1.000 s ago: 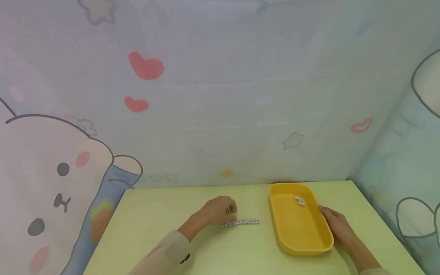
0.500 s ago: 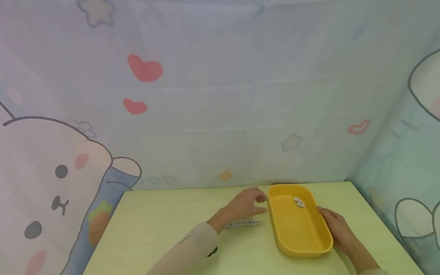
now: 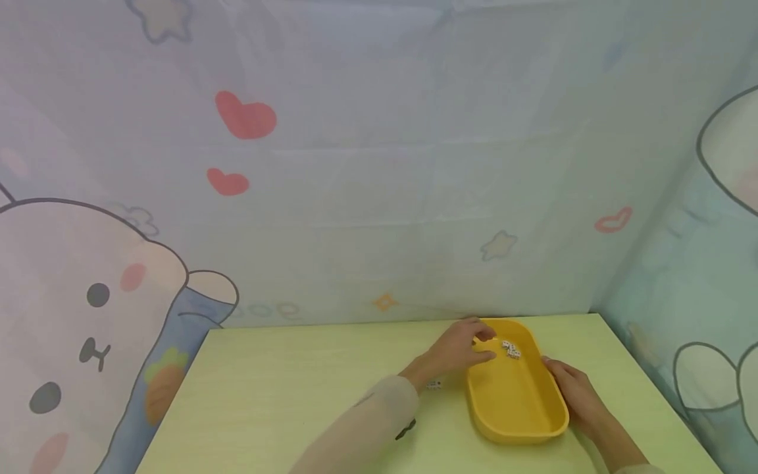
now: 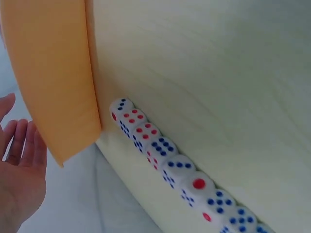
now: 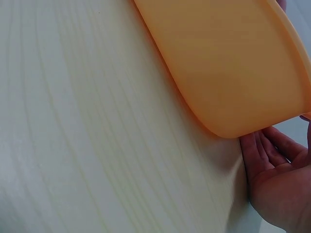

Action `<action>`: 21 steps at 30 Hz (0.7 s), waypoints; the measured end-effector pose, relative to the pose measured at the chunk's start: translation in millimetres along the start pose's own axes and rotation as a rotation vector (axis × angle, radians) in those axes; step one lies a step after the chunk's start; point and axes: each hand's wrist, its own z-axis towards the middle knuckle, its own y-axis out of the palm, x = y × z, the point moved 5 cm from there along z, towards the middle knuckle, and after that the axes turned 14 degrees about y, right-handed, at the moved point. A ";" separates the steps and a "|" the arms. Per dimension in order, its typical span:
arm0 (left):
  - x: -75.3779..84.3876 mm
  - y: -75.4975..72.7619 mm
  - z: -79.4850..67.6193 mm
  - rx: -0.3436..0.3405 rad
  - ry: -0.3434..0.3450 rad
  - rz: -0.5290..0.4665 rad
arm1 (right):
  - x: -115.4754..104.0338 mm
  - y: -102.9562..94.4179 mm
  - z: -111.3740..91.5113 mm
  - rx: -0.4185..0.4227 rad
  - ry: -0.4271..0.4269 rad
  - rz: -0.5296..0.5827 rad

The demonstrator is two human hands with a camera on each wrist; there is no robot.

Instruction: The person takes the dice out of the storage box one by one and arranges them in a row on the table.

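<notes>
In the head view a yellow plastic tray lies on the table with several white dice in its far part. My left hand reaches over the tray's left rim, thumb and fingers apart, nothing visible between them. A row of dice with red and blue pips shows in the left wrist view, lined up on the table beside the tray. From the head, my left forearm hides most of that row. My right hand holds the tray's right side, thumb at the rim and fingers along the outer wall.
The pale yellow-green table has its back edge against a cartoon-printed cloth. More printed cloth hangs on the right side. The tray's wall stands right by one end of the dice row.
My left hand has moved right, from above the dice row to over the tray's left rim. My right hand stays at the tray's right side. The dice in the tray look about the same.
</notes>
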 end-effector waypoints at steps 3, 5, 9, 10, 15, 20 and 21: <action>-0.2 6.0 11.1 -0.023 -0.005 0.071 | 1.1 -0.2 0.7 0.008 0.002 0.003; -0.3 7.9 17.2 -0.042 -0.011 0.114 | 0.6 0.8 0.9 0.012 0.001 0.013; -2.0 8.9 25.4 -0.075 -0.039 0.175 | -1.2 5.3 0.4 -0.007 -0.005 0.032; -2.7 9.6 26.8 -0.085 -0.046 0.184 | -1.6 6.2 0.3 -0.007 -0.008 0.032; -4.1 16.3 34.2 -0.130 -0.068 0.199 | -1.8 6.3 -0.6 0.003 -0.006 0.027; -3.3 24.1 43.3 -0.149 -0.087 0.210 | -0.4 2.0 -0.7 0.011 0.006 0.018; -3.5 25.9 44.4 -0.151 -0.093 0.211 | 0.2 1.4 -0.6 0.011 0.010 0.017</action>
